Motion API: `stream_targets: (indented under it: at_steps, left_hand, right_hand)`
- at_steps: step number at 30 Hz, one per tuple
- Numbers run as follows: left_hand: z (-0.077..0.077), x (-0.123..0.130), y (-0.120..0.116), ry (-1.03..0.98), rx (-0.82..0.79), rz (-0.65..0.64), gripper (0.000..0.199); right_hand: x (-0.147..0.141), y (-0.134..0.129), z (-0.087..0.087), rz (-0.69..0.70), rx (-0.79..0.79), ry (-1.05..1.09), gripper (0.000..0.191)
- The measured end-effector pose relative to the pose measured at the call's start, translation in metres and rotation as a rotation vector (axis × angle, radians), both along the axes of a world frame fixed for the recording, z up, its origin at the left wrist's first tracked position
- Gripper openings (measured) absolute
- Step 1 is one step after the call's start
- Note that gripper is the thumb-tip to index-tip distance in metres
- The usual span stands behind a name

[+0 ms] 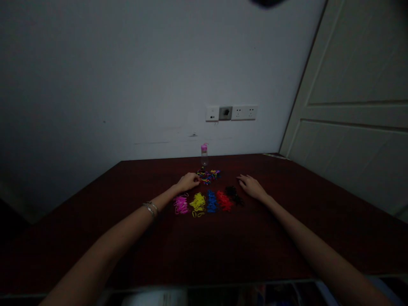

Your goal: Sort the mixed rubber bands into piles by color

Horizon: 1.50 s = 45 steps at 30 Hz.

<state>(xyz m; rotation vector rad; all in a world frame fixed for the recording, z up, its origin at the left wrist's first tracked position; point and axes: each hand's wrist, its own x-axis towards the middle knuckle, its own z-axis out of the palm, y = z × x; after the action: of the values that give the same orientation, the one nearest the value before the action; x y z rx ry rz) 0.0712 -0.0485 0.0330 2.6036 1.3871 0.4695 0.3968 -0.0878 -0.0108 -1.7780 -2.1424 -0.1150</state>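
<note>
My left hand (188, 182) is at the left edge of a mixed pile of colourful rubber bands (208, 174), its thumb and finger pinched together. Whatever is between those fingertips is too small to make out. My right hand (251, 186) lies palm down on the table with its fingers stretched out, holding nothing. Nearer to me is a row of sorted rubber bands: pink bands (181, 204), yellow bands (198, 202), blue bands (211, 201), red bands (224, 201) and black bands (234, 194). The black ones are closest to my right hand.
Behind the mixed pile stands a clear bottle (204, 157) with a pink cap. The dark red table (197, 250) meets a pale wall with sockets (244, 112). A panelled door (353, 110) is on the right. Blurred items show below the table's front edge.
</note>
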Motion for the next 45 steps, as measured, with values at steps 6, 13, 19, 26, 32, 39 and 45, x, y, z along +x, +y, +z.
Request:
stream_targets:
  at_steps: [6,13,19,26,32,39,45]
  left_hand:
    - [-0.006,-0.002,0.007,-0.038,0.011,0.032,0.019]
    - [-0.001,0.000,0.008,-0.142,-0.074,-0.088,0.021]
    - [0.006,0.024,-0.003,-0.157,-0.120,-0.141,0.022]
    - [0.012,0.033,-0.002,-0.278,-0.174,-0.116,0.021]
    - [0.015,0.048,-0.015,-0.251,-0.375,-0.274,0.018]
    - [0.015,0.059,-0.020,-0.255,-0.445,-0.325,0.017]
    - [0.010,0.041,0.006,-0.357,-0.312,-0.195,0.020]
  right_hand:
    - [0.000,0.000,0.000,0.018,0.007,0.017,0.042]
    - [-0.002,-0.002,0.003,0.022,0.016,-0.013,0.043]
    - [-0.001,0.000,0.001,0.023,0.026,-0.012,0.042]
    - [-0.001,-0.002,0.001,0.010,0.029,0.000,0.042]
    - [-0.004,-0.006,0.006,0.013,0.004,-0.002,0.042]
    - [-0.004,-0.007,0.008,0.017,-0.002,-0.013,0.043]
    - [-0.003,-0.006,0.005,0.029,0.012,0.024,0.041]
